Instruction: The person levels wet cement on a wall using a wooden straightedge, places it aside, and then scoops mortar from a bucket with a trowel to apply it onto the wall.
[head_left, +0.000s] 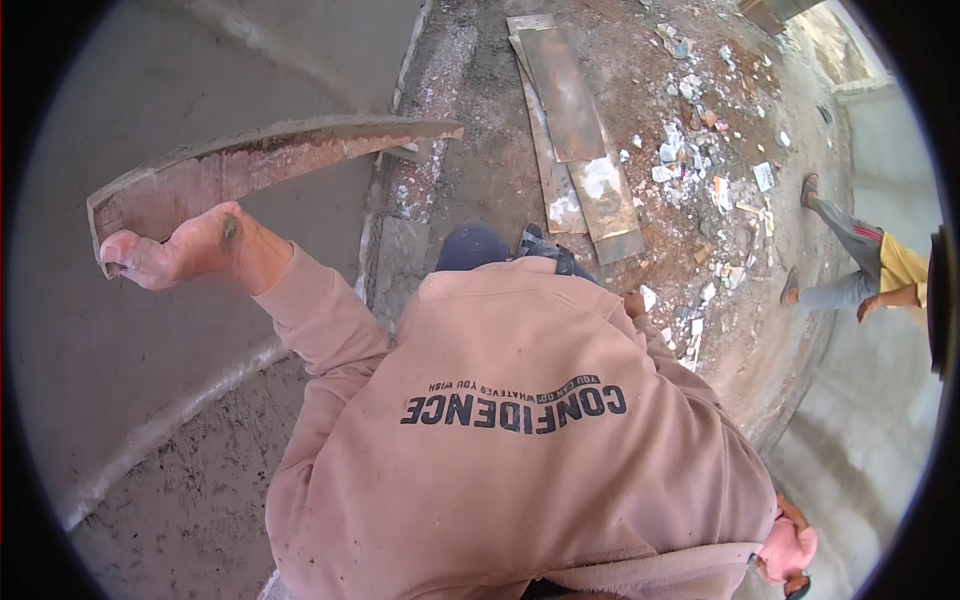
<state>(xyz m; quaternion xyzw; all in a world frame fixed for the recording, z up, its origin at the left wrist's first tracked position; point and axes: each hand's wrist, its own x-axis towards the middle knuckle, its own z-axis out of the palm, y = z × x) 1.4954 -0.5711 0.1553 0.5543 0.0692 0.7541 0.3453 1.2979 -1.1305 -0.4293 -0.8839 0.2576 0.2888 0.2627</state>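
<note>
My left hand (185,250) is closed around the near end of a long wooden board (240,165), its fingers wrapped over the edge. The board is smeared with grey plaster. It lies along the grey plastered wall (130,350) on my left and seems curved through the wide lens. My right hand (634,304) shows only in small part beyond my pink hoodie sleeve, low on my right side. Its fingers are mostly hidden, so I cannot tell whether it holds anything.
Several flat planks (570,100) lie on the dirt floor ahead. Scattered rubble and scraps (690,150) cover the ground to their right. A person in a yellow top (903,268) stands mid-stride at the right. Another person in pink (788,548) is at the lower right, by a pale wall.
</note>
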